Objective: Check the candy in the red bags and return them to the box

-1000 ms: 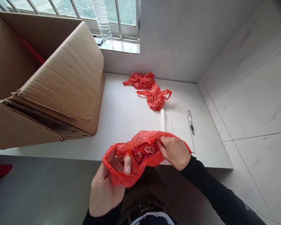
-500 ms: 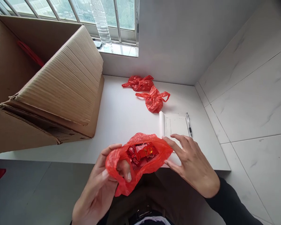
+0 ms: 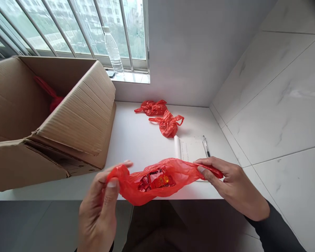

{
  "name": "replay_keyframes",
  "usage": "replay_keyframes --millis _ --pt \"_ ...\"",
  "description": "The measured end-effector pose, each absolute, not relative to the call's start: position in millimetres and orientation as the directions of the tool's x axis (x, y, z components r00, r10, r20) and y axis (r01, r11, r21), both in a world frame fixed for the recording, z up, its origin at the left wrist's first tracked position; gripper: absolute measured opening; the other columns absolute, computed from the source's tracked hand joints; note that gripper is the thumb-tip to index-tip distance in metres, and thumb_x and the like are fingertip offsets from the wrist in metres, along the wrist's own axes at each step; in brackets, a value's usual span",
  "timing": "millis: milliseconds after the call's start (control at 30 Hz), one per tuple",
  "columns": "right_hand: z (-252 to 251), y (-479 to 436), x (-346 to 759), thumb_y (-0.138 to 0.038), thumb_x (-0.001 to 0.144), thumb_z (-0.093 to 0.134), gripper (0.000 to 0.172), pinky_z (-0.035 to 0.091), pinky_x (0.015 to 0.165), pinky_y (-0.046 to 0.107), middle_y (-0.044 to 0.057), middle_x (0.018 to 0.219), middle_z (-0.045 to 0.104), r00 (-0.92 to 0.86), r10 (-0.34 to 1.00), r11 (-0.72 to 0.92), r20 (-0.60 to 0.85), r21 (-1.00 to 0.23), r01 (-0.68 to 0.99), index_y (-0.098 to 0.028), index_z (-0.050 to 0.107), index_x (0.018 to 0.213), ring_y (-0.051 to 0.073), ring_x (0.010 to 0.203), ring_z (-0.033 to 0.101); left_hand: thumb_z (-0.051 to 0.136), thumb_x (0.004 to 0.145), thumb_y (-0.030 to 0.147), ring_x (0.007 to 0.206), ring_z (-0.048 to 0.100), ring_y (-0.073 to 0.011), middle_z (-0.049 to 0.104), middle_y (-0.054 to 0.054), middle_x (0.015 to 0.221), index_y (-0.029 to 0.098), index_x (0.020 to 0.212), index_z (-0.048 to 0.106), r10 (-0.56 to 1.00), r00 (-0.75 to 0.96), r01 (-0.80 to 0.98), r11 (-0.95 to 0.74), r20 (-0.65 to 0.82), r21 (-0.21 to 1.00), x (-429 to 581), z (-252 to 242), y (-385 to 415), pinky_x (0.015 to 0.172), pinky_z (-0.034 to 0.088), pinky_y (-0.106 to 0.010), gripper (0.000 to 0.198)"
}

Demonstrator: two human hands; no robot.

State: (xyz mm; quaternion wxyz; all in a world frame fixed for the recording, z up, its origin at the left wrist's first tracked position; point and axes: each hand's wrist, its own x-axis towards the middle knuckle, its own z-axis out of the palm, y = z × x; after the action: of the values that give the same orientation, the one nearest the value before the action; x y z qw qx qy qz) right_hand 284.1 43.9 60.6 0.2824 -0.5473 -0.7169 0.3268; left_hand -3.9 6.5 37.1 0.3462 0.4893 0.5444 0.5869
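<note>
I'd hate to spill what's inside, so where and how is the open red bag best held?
Probably by its two gathered ends, from left and right: the open red bag stretches sideways, mouth up, with red packets in the middle. The left hand pinches one end and the right hand the other.

Plain room: barred window (image 3: 136,35), tiled wall (image 3: 275,119), white table (image 3: 133,147)

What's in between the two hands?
In the head view, an open red plastic bag stretches between the left hand and right hand, with small red packets inside.
</note>
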Motion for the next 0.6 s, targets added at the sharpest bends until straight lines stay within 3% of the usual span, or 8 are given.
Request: replay_keyframes --millis 67,100,167,267,367,467,533,600 --pt "73 44 275 -0.037 0.096 0.058 0.015 0.053 0.064 0.021 -0.004 0.097 0.071 -0.245 0.967 0.197 0.074 -0.827 0.526 -0.034 0.067 0.107 0.011 0.078 0.065 0.045 0.100 0.041 0.087 0.065 -0.0167 0.065 0.002 0.078 0.026 0.096 0.057 0.976 -0.191 -0.062 -0.117 0.103 0.991 1 46 18 0.088 0.051 -0.031 0.019" --pt "78 44 269 -0.036 0.095 0.060 0.014 0.054 0.065 0.021 -0.004 0.097 0.070 -0.263 0.960 0.217 0.094 -0.845 0.489 -0.033 0.067 0.107 0.011 0.076 0.064 0.046 0.099 0.043 0.069 0.062 -0.0139 0.058 0.004 0.063 0.025 0.092 0.055 0.988 -0.144 -0.089 -0.074 0.061 0.993 5 51 22 0.078 0.053 -0.029 0.022" --pt "86 44 254 -0.033 0.094 0.061 0.013 0.054 0.068 0.020 -0.005 0.097 0.070 -0.330 0.934 0.274 0.136 -0.865 0.421 -0.031 0.066 0.106 0.009 0.075 0.064 0.048 0.098 0.046 0.050 0.050 -0.0095 0.050 0.007 0.055 0.023 0.087 0.053 0.998 -0.056 -0.031 0.005 -0.007 1.000 17 59 29 0.061 0.049 -0.023 0.025" --pt "93 45 234 -0.026 0.093 0.062 0.014 0.053 0.069 0.020 -0.005 0.095 0.069 -0.427 0.880 0.371 0.209 -0.863 0.343 -0.029 0.064 0.107 0.008 0.074 0.063 0.053 0.094 0.044 0.068 0.060 -0.0141 0.066 -0.001 0.082 0.025 0.110 0.056 0.995 0.098 0.172 -0.005 -0.012 0.985 36 65 27 0.065 0.051 -0.025 0.025" --pt "96 44 224 -0.022 0.090 0.065 0.022 0.053 0.073 0.022 -0.005 0.095 0.070 -0.464 0.851 0.426 0.248 -0.842 0.331 -0.028 0.063 0.111 0.010 0.075 0.063 0.061 0.087 0.038 0.094 0.064 -0.0230 0.066 -0.009 0.110 0.026 0.129 0.050 0.975 0.216 0.393 -0.136 0.052 0.909 47 62 21 0.079 0.052 -0.032 0.046" --pt "95 45 224 -0.032 0.085 0.073 0.039 0.054 0.077 0.027 -0.004 0.102 0.070 -0.515 0.816 0.475 0.263 -0.812 0.338 -0.031 0.061 0.122 0.013 0.080 0.063 0.055 0.089 0.045 0.073 0.059 -0.0176 0.062 -0.003 0.083 0.022 0.095 0.060 0.953 0.293 0.371 -0.183 0.072 0.911 50 61 24 0.068 0.049 -0.028 0.024" --pt "93 48 227 -0.038 0.089 0.069 0.044 0.053 0.083 0.030 -0.001 0.111 0.069 -0.470 0.825 0.504 0.315 -0.787 0.357 -0.032 0.056 0.130 0.016 0.091 0.063 0.044 0.095 0.051 0.060 0.048 -0.0134 0.051 0.001 0.066 0.021 0.076 0.055 0.949 0.314 0.310 -0.107 0.004 0.945 48 62 28 0.060 0.045 -0.025 0.037" --pt "90 52 229 -0.036 0.097 0.058 0.042 0.050 0.092 0.033 0.001 0.121 0.065 -0.417 0.837 0.516 0.354 -0.764 0.388 -0.031 0.051 0.137 0.018 0.105 0.059 0.040 0.096 0.054 0.062 0.048 -0.0134 0.053 0.000 0.066 0.020 0.073 0.056 0.955 0.279 0.314 0.011 -0.103 0.949 45 62 29 0.062 0.045 -0.024 0.044"
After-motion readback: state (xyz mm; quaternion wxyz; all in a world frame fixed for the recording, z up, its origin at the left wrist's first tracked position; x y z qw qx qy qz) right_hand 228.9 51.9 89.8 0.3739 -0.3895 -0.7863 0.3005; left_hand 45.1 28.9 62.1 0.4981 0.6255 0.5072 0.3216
